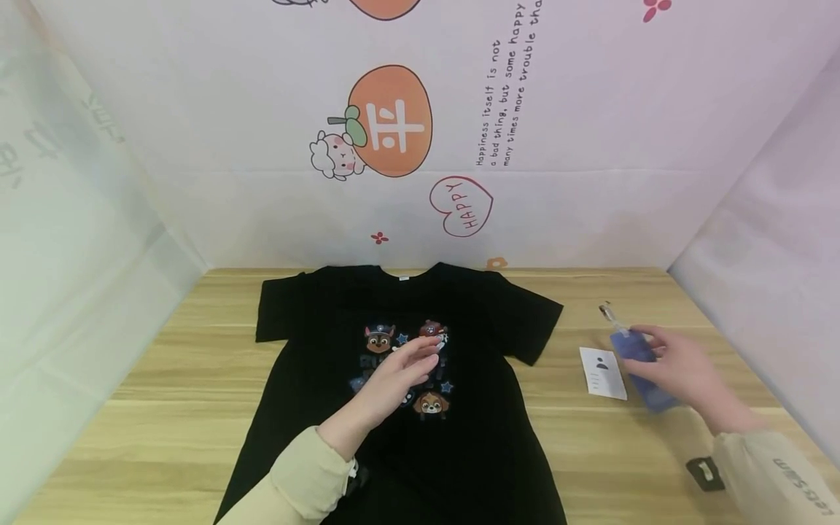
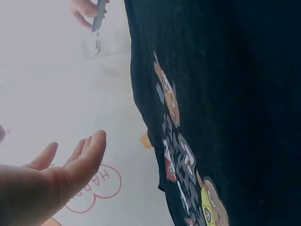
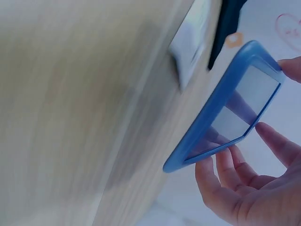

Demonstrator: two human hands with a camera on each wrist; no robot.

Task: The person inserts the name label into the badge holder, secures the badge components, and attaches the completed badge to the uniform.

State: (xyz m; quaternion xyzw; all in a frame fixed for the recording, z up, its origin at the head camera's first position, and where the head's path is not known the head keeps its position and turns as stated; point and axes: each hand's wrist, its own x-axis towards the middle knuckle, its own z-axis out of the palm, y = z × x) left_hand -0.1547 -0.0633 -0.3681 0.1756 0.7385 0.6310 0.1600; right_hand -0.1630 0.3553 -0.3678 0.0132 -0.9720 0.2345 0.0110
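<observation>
A blue badge holder [image 1: 658, 398] with a clear window is in my right hand [image 1: 682, 373]. In the right wrist view the thumb and fingers grip the edges of the holder [image 3: 211, 113], which is tilted above the wooden table. A strap with a metal clip [image 1: 607, 312] extends from its top end. Close beside it lies a white card [image 1: 602, 373] with dark marks. My left hand [image 1: 394, 375], fingers relaxed and holding nothing, is over the printed front of a black T-shirt [image 1: 472, 467]. Cartoon dogs and stars make up the print, partly hidden by that hand.
The T-shirt is spread on the wooden table [image 1: 164, 408], collar toward the back. Near my right sleeve sits a small dark object [image 1: 705, 474] with a light centre. White printed fabric [image 1: 577, 219] hangs behind the table and along both sides.
</observation>
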